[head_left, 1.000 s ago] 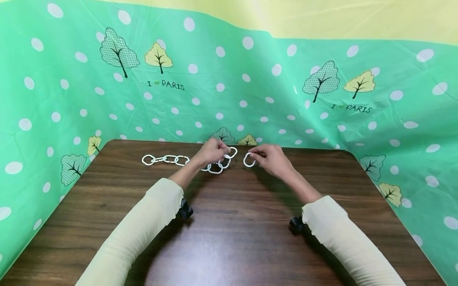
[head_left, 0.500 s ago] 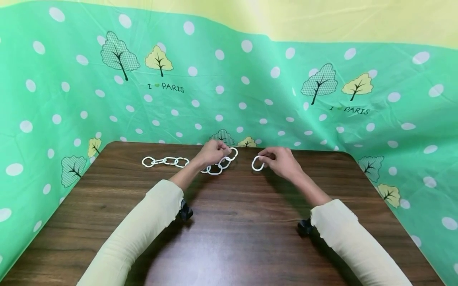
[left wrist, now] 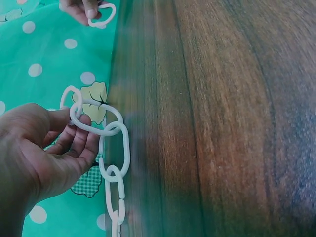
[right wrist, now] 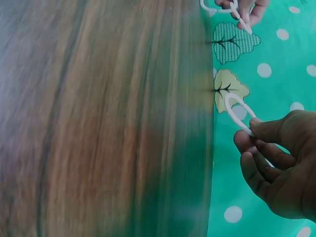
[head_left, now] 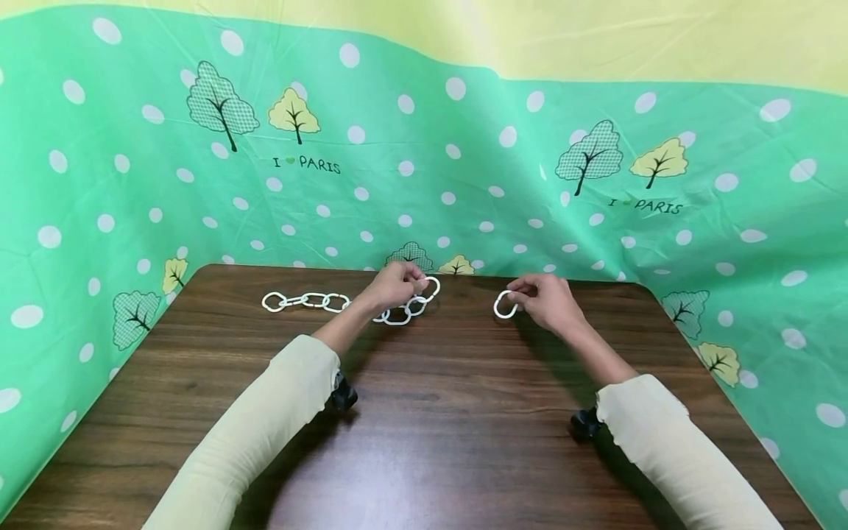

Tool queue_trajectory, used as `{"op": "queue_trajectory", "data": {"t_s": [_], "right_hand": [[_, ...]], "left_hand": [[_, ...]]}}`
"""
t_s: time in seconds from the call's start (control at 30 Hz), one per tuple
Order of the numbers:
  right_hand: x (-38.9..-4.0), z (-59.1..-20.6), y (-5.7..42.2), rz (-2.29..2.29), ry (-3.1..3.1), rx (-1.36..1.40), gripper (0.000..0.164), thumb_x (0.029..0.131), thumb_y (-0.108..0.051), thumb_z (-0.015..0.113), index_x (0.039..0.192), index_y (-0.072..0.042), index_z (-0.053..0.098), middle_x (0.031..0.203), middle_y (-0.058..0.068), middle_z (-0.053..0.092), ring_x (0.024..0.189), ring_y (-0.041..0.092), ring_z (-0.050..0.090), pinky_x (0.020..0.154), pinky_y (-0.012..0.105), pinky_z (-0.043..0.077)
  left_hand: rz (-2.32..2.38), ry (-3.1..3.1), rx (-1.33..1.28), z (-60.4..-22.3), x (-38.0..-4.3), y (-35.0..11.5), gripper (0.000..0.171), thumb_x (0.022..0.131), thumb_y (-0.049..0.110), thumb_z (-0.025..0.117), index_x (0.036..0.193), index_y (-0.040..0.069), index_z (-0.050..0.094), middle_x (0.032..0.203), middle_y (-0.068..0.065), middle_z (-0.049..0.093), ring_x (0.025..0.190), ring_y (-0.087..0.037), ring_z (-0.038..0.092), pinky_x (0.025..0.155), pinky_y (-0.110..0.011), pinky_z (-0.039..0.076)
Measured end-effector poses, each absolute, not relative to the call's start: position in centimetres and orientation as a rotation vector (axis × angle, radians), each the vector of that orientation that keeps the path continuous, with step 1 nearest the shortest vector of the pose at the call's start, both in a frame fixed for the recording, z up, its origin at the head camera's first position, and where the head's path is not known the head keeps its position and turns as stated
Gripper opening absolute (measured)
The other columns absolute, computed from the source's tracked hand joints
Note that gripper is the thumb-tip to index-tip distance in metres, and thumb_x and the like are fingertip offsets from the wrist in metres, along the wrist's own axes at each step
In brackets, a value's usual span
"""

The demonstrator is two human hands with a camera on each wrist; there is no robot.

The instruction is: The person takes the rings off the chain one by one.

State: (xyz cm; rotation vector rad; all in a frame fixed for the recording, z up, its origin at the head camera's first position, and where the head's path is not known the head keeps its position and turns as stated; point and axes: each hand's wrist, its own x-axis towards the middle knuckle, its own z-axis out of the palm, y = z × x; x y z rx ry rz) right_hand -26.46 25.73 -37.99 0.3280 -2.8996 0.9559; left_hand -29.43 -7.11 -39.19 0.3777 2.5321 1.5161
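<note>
A chain of several white plastic links (left wrist: 127,150) runs along the far part of the table. My left hand (head_left: 395,285) pinches the link at its right end between thumb and fingers. That end link (left wrist: 69,89) stands raised in the left wrist view, and the rest trails away to the left. My forearm hides the middle of the chain in the head view. To the right, apart from the chain, my right hand (head_left: 546,300) pinches a single white oval link (right wrist: 236,116) by its edge with thumb and forefinger. The other fingers are curled loosely below it.
The dark wood-grain table (head_left: 424,412) ends just behind both hands. A green dotted cloth (head_left: 371,177) with tree prints hangs around its back and sides. Black wrist cameras sit under the left sleeve (head_left: 265,412) and right sleeve (head_left: 676,434).
My right hand has moved to the right with the single link, widening the gap to the chain. My left hand has kept its place and its pinch on the end link.
</note>
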Motion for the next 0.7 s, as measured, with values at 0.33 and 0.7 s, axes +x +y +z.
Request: {"op": "queue_trajectory", "data": {"t_s": [0.33, 0.7], "right_hand": [[-26.8, -38.5, 28.1, 1.026, -2.969, 0.234, 0.023, 0.11, -0.016, 0.076, 0.121, 0.003, 0.081, 0.106, 0.022, 0.084, 0.089, 0.031, 0.082, 0.065, 0.025, 0.061], [-27.9, -39.3, 31.1, 0.803, -3.058, 0.178, 0.024, 0.111, -0.013, 0.07, 0.126, 0.001, 0.082, 0.121, 0.026, 0.082, 0.103, 0.038, 0.074, 0.076, 0.035, 0.057]], "left_hand": [[1.526, 2.523, 0.429, -39.4, -29.5, -7.0, 0.015, 0.108, 0.003, 0.068, 0.12, -0.005, 0.073, 0.1, -0.009, 0.07, 0.091, -0.016, 0.062, 0.075, -0.021, 0.05], [1.514, 2.517, 0.445, -39.0, -29.4, -7.2, 0.021, 0.109, 0.004, 0.068, 0.126, -0.009, 0.072, 0.099, -0.007, 0.069, 0.091, -0.015, 0.06, 0.076, -0.022, 0.049]]}}
